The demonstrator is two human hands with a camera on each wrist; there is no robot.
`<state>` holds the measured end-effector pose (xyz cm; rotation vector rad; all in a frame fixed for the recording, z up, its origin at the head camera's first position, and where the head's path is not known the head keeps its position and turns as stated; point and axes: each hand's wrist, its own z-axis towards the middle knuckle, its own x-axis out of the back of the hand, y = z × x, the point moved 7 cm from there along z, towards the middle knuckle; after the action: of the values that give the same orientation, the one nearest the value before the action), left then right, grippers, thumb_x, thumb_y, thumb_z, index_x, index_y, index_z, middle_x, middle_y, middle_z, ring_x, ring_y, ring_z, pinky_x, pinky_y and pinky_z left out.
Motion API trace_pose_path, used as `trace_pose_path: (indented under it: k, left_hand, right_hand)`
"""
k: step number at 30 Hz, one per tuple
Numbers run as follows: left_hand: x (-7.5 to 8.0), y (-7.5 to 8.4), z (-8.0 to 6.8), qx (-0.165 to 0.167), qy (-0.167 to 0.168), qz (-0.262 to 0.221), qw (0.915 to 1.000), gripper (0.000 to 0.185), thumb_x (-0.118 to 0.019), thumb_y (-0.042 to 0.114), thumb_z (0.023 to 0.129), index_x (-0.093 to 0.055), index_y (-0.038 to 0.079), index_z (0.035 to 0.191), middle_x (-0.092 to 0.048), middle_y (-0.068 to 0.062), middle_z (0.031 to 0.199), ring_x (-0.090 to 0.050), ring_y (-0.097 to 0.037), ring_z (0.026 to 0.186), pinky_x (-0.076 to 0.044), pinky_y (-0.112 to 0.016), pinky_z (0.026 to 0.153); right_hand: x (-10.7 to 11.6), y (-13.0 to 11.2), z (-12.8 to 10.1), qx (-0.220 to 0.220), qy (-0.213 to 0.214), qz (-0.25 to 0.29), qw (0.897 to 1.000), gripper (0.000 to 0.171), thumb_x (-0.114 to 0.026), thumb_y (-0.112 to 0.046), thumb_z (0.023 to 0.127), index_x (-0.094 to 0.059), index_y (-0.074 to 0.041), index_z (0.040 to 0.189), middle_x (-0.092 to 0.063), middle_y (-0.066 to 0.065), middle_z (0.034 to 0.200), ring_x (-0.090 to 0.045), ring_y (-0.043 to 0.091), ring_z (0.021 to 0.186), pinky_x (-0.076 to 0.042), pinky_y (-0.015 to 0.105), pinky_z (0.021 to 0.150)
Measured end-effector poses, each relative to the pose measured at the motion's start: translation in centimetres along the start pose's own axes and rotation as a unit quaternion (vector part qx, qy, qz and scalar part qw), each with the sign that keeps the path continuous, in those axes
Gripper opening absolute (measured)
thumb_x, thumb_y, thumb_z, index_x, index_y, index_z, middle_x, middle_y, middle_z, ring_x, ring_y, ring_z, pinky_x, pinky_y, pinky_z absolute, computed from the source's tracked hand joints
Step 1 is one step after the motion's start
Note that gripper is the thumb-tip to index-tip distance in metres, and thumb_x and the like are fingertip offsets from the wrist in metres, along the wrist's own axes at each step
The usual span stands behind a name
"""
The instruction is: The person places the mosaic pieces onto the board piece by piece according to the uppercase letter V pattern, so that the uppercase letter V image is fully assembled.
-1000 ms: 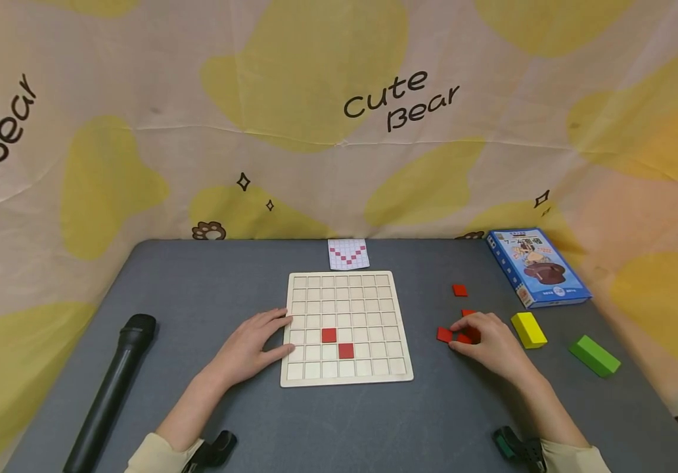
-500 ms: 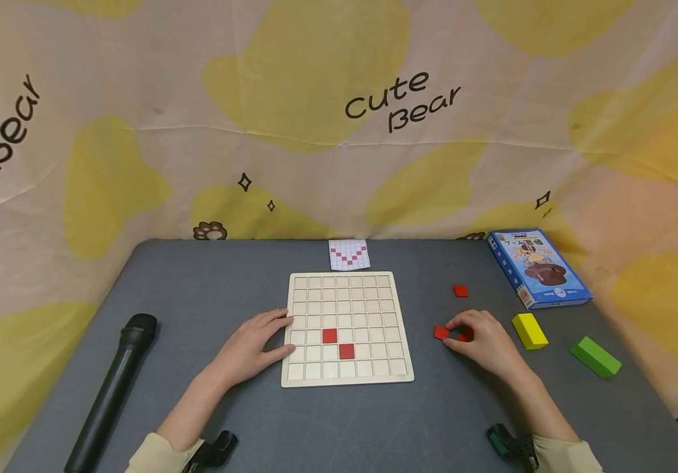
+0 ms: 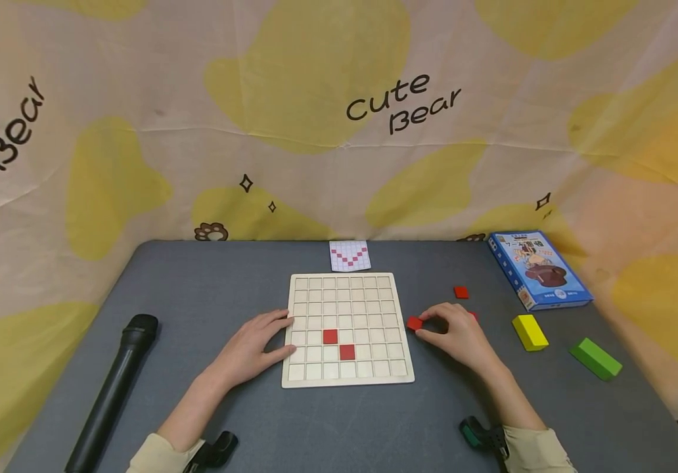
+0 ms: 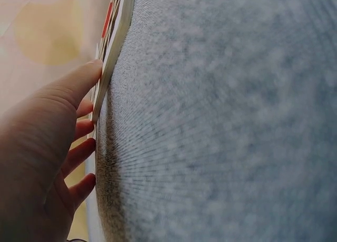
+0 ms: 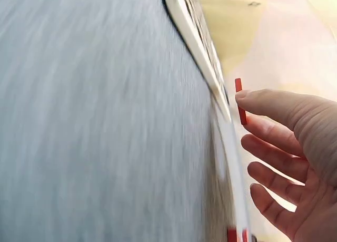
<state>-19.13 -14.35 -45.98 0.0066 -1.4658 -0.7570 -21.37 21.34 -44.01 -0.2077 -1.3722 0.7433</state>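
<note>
Head view: two red tiles [image 3: 338,343] seated on grid board [image 3: 347,328]. Right hand [image 3: 454,335] pinches third tile [image 3: 414,323] beside it; left hand [image 3: 248,348] flat, steadying the edge. Most cells unfilled.

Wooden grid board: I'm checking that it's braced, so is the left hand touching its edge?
Touching. The left wrist view shows the left hand with its thumb against the edge of the wooden grid board; the head view agrees.

Head view high; wrists graze table [image 3: 197,289] — share board [image 3: 347,328].
</note>
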Motion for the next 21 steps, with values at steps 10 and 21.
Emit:
trace_pose_path:
  k: [10, 21]
  left_hand:
    - [-0.1, -0.1, -0.1, 0.002, -0.001, -0.010, 0.9999, 0.059, -0.071, 0.040, 0.089, -0.058, 0.008, 0.136, -0.049, -0.011, 0.144, -0.043, -0.034, 0.133, -0.034, -0.056, 0.108]
    - [-0.1, -0.1, 0.0, 0.012, -0.009, -0.024, 0.9996, 0.058, -0.071, 0.038, 0.089, -0.057, 0.007, 0.136, -0.048, -0.012, 0.145, -0.041, -0.035, 0.135, -0.032, -0.057, 0.109]
  right_hand:
    - [-2.5, -3.1, 2.0, 0.011, -0.011, 0.032, 0.999, 0.023, -0.084, -0.023, 0.077, -0.074, -0.016, 0.097, -0.067, -0.003, 0.098, -0.055, 0.021, 0.094, -0.048, 0.040, 0.081]
    - [-5.6, -6.4, 3.4, 0.025, -0.038, 0.062, 0.997, 0.020, -0.082, -0.024, 0.079, -0.074, -0.017, 0.096, -0.068, -0.005, 0.101, -0.056, 0.017, 0.095, -0.048, 0.037, 0.083]
